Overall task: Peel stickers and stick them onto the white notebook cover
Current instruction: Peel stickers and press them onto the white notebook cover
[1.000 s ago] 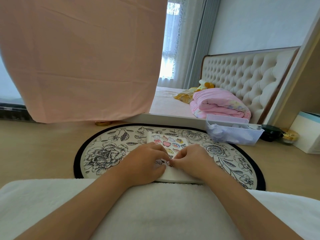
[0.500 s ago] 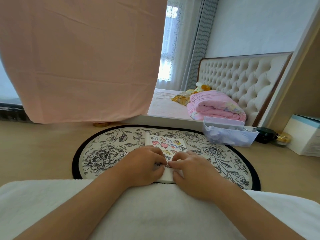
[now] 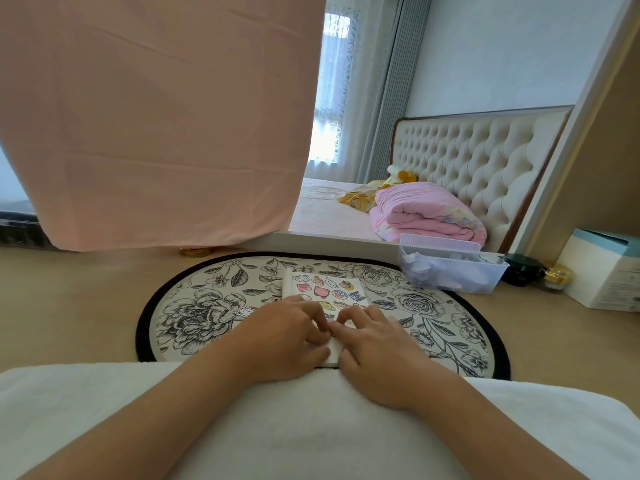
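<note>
White notebook [image 3: 288, 284] ×1, flat on the floral mat [image 3: 433, 306] on the worktop [image 3: 69, 306], long axis running straight away from the person. Left hand [image 3: 284, 336] and right hand [image 3: 377, 344] sit on its near half, equally close. Both grips are curled with fingertips meeting at one spot on the cover. Pinching a sticker or pressing it down: cannot tell, hidden. Free cover lies just beyond the fingertips. Stickers [image 3: 320, 291] on the far half: roughly nine visible. One loose sticker [image 3: 244, 311] on the mat, left-hand side.
</note>
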Demonstrator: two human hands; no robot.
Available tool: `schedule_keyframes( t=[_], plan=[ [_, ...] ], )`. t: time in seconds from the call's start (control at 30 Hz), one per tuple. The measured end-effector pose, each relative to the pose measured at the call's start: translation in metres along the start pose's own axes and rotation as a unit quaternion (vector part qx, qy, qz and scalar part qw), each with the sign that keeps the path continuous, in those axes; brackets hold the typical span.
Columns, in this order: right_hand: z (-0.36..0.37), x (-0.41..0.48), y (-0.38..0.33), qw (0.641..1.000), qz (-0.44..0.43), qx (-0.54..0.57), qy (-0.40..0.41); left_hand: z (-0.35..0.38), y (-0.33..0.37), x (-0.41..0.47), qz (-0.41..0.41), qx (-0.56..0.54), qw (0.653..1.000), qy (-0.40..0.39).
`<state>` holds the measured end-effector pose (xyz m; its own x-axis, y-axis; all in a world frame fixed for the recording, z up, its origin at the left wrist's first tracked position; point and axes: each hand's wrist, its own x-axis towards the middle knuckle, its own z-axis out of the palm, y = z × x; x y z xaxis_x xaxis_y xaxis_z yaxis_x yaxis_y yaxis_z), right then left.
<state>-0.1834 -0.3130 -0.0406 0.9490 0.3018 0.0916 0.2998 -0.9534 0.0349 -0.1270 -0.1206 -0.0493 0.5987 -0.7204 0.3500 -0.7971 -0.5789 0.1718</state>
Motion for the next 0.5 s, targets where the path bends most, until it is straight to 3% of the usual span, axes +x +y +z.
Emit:
schedule_keyframes(
  t=[0.5],
  plan=[
    [0.001, -0.007, 0.011, 0.997, -0.019, 0.060, 0.051, -0.001, 0.006, -0.001, -0.016, 0.068, 0.997, -0.015]
  ],
)
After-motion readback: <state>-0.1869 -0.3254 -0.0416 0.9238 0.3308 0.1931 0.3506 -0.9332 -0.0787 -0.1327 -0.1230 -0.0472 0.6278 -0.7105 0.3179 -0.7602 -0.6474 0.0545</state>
